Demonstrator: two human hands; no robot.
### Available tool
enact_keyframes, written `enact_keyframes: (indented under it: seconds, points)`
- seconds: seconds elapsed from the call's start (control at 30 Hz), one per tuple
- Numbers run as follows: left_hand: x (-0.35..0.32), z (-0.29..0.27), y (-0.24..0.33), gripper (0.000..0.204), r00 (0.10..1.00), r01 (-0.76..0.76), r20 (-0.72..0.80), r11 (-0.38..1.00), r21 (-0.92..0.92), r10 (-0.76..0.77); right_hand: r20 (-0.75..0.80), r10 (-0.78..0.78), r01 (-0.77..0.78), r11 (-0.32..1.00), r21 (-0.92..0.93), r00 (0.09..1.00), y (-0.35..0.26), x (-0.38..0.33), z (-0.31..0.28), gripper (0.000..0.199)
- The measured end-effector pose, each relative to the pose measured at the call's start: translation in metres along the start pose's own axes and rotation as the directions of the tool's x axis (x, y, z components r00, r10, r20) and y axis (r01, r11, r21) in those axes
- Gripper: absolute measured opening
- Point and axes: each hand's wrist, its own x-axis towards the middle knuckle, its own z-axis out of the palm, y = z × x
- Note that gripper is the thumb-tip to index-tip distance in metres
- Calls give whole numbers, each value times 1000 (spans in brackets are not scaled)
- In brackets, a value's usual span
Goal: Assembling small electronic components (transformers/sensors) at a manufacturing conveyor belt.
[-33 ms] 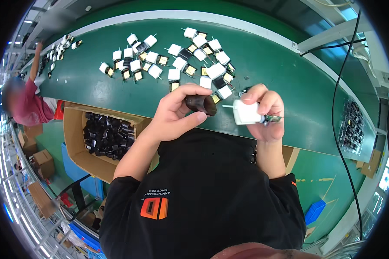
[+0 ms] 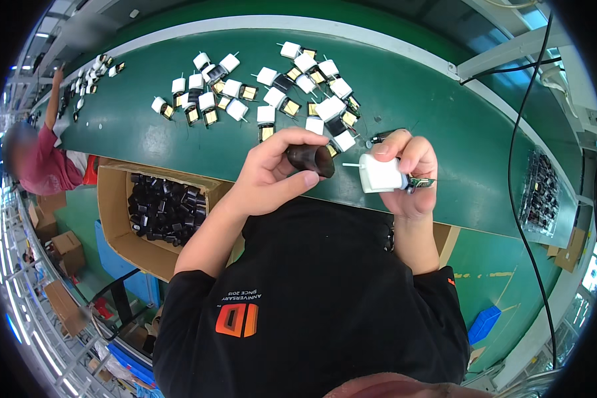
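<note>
My left hand [image 2: 262,179] is closed round a dark, see-through plastic shell [image 2: 306,160], thumb below and fingers above. The shell's hollow end faces right. In my right hand [image 2: 418,169] is a white plastic housing [image 2: 379,176], pinched between thumb and fingers. A thin white tube sticks out of its left side, pointing at the shell, and a small circuit board [image 2: 419,183] with wires pokes out on the right. The two pieces are held apart, above the near edge of the green table [image 2: 471,152].
Several similar white assemblies [image 2: 330,107] lie scattered on the table beyond my hands. A cardboard box [image 2: 119,229] of black shells [image 2: 166,205] stands at my left. Clear-wrapped dark parts [image 2: 540,192] lie at the far right, near a hanging black cable [image 2: 513,159]. Another person [image 2: 46,156] sits at far left.
Both hands have shifted very slightly to the right, keeping the shell and the white housing in their grip. The gap between the two pieces is about the same.
</note>
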Motion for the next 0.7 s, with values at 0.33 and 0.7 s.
enact_keyframes:
  seconds: [0.33,0.7]
  points:
    - [17,8,8,41,988,148,19,986,76,-150,-5,-102,71,724,-686,995,-22,3,2,55]
    - [21,10,4,44,994,16,96,929,370,-55,-164,80,-162,792,-589,983,-25,4,11,58]
